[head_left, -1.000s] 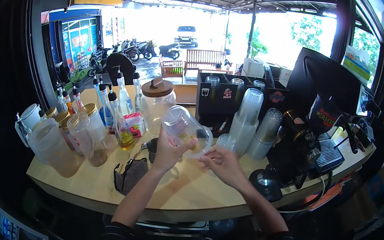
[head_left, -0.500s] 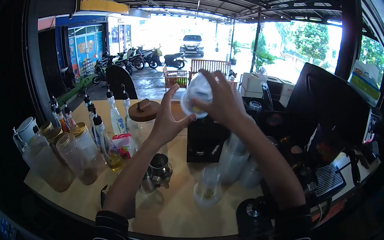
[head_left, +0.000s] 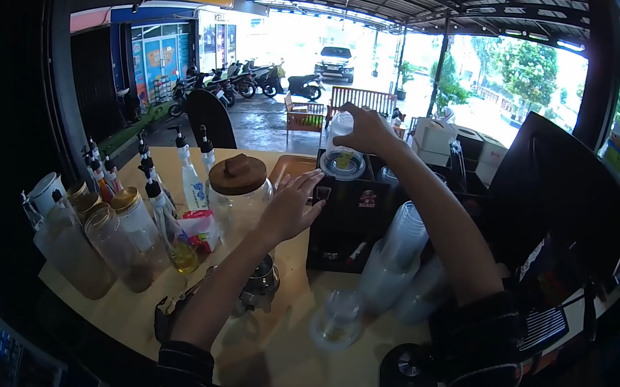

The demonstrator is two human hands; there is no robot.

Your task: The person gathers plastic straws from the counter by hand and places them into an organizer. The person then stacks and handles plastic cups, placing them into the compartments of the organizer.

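My right hand [head_left: 368, 132] is closed around a clear plastic cup [head_left: 342, 163] with a yellow-green mark on its side. The cup's wide rim faces down, at the top of a black box organizer [head_left: 348, 233]; whether it rests there I cannot tell. My left hand [head_left: 293, 208] holds nothing, its fingers stretched out near the organizer's left edge, just below the cup. Beneath that wrist, a metal grinder-like piece [head_left: 262, 280] is partly hidden by the forearm. Stacks of clear cups [head_left: 386, 276] stand in front of the organizer, with another clear cup [head_left: 338, 321] nearer me.
Left of my arms stand a glass jar with a wooden lid [head_left: 238, 177], pump bottles [head_left: 189, 171] and several canisters [head_left: 138, 223]. A dark monitor [head_left: 566, 190] rises at the right. A round black device [head_left: 408, 368] sits at the counter's front edge [head_left: 287, 380].
The cup, earlier held up between both hands, now sits rim-down at the organizer in my right hand. My left hand has come away from it and lower. The view has shifted slightly.
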